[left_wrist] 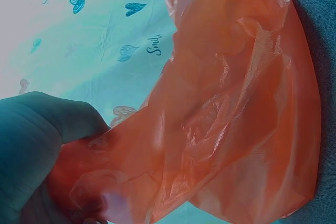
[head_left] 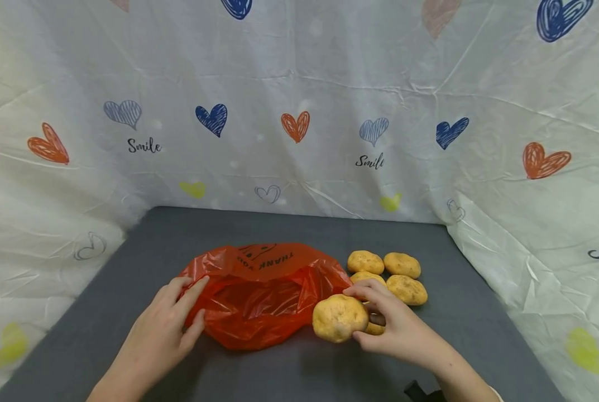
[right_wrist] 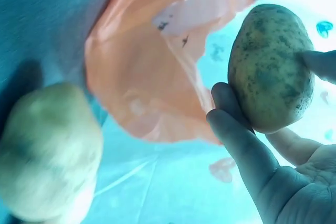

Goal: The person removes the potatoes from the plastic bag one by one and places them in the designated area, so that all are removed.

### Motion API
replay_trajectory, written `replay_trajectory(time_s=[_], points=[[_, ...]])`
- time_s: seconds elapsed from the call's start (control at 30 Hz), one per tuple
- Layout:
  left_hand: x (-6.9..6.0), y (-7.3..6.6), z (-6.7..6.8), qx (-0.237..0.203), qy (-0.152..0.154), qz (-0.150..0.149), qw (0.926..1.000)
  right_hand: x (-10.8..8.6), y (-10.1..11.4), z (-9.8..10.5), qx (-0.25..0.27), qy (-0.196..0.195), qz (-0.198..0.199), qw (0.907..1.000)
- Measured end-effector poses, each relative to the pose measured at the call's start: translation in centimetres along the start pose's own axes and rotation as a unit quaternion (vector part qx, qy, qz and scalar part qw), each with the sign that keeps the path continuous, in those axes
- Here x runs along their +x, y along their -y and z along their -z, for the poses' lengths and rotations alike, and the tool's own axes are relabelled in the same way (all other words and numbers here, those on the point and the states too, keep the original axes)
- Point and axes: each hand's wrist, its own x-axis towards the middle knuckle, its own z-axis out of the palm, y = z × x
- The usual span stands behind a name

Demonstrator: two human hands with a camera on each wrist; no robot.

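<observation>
A red plastic bag (head_left: pixel 259 301) with "THANK YOU" print lies on the dark tabletop, its mouth facing up toward me. My left hand (head_left: pixel 161 324) pinches the left edge of the bag; in the left wrist view the thumb (left_wrist: pixel 58 116) presses the orange-looking film against the fingers below. A potato (head_left: pixel 339 318) is held up by my right hand (head_left: pixel 397 326), between thumb and fingers, beside the bag's right rim. Dark specks mark that same potato (right_wrist: pixel 270 69) in the right wrist view. More potatoes (head_left: pixel 402 265) rest on the table behind the right hand, partly hidden by it.
The grey tabletop (head_left: pixel 204 223) is enclosed at the back and sides by a white cloth (head_left: pixel 329 72) with hearts and "Smile" print. A small black object (head_left: pixel 422 392) shows near the right forearm at the front edge.
</observation>
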Motion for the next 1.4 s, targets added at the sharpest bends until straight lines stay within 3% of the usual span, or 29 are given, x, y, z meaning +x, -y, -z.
replay_trajectory(time_s=[0.3, 0.57, 0.67, 0.83, 1.0, 1.4], points=[[0.1, 0.2, -0.3, 0.001, 0.001, -0.001, 1.0000, -2.9, -1.6, 2.1, 0.019, 0.010, -0.035, 0.9992], [0.1, 0.2, -0.4, 0.004, 0.008, 0.001, 1.0000, -4.8, -3.2, 4.5, -0.036, -0.032, -0.093, 0.9945], [0.1, 0.2, -0.3, 0.004, 0.006, 0.002, 1.0000, -5.3, -3.8, 5.2, -0.072, -0.055, -0.138, 0.9862], [0.1, 0.4, -0.2, 0.007, 0.004, 0.007, 0.9999, -6.0, -5.0, 6.5, -0.152, -0.082, -0.199, 0.9646], [0.0, 0.4, -0.2, 0.007, 0.003, 0.009, 0.9999, -6.6, -6.3, 7.9, -0.173, -0.085, -0.248, 0.9494], [0.1, 0.5, -0.2, -0.002, 0.019, 0.018, 0.9997, -6.7, -9.9, 8.3, -0.211, -0.047, -0.269, 0.9385]])
